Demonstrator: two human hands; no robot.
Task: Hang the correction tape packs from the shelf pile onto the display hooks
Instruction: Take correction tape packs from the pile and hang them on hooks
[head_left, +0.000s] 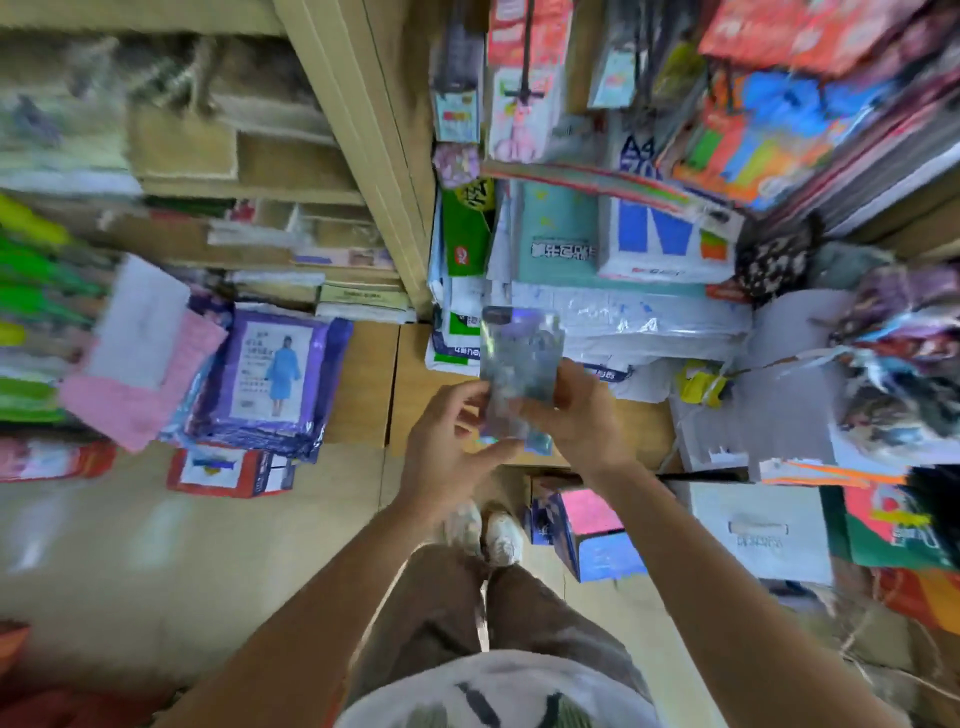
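I hold a clear, shiny correction tape pack (521, 358) upright in front of me with both hands. My left hand (451, 441) pinches its lower left edge between thumb and fingers. My right hand (576, 410) grips its right side and bottom corner. The pack is blurred by motion and its print is unreadable. Display hooks are not clearly visible; hanging packaged goods (457, 83) show at the top.
A low wooden shelf (363, 384) carries purple raincoat packs (270, 379) at left and stacked paper reams (665, 234) at right. Boxes (587, 530) and a white bag (763, 535) stand on the floor near my feet. A beige upright (363, 130) divides the shelving.
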